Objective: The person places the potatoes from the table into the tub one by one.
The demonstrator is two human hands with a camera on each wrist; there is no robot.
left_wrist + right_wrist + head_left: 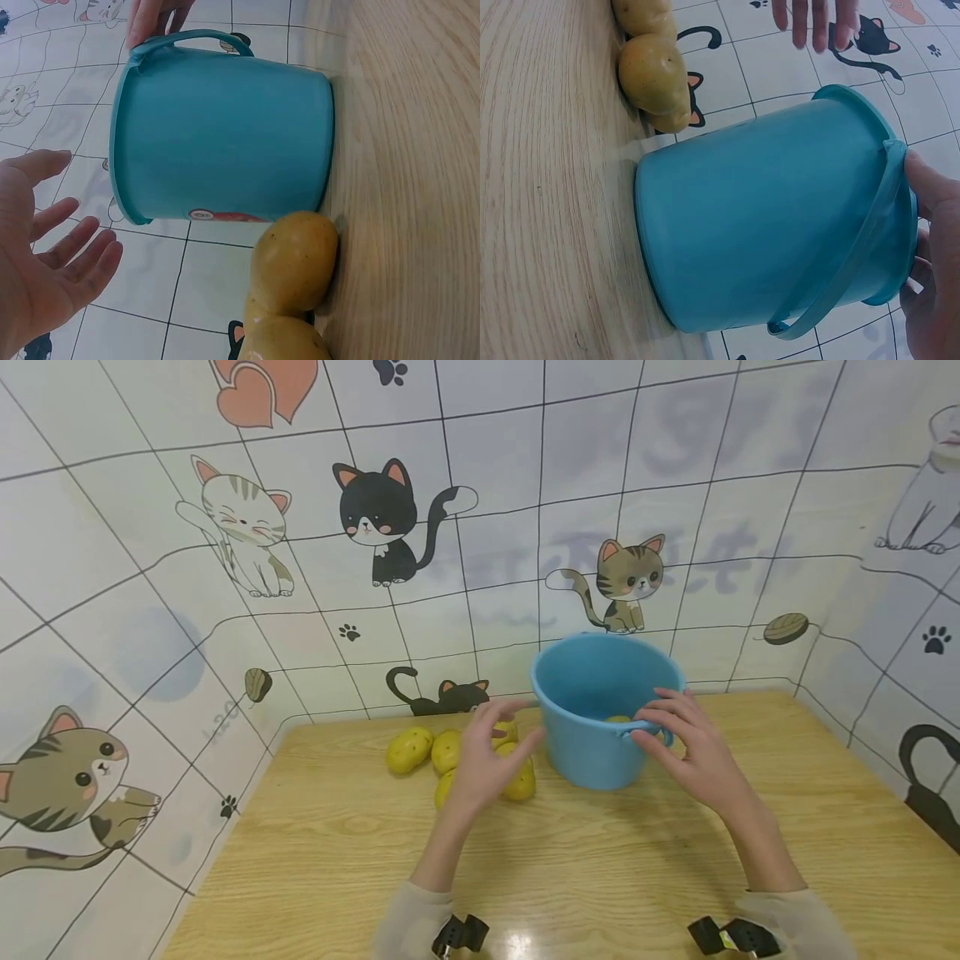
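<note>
A light blue plastic bucket (592,752) stands upright on the wooden table, its handle (847,255) folded down against the side. My right hand (690,747) grips the bucket's rim near the handle joint, thumb outside and fingers over the edge. Something yellow (618,718) shows inside, mostly hidden by the bucket's wall. To the left of the bucket, my left hand (486,756) hovers with fingers spread and holds nothing; the left wrist view shows its bare palm. Several yellow potatoes (409,750) lie on the table below and beside that hand, some partly covered by it.
Behind the table (337,852) rises a white wall (495,552) with a grid pattern and cartoon cats. Side walls close in at left and right. The bucket and potatoes are near the table's back edge.
</note>
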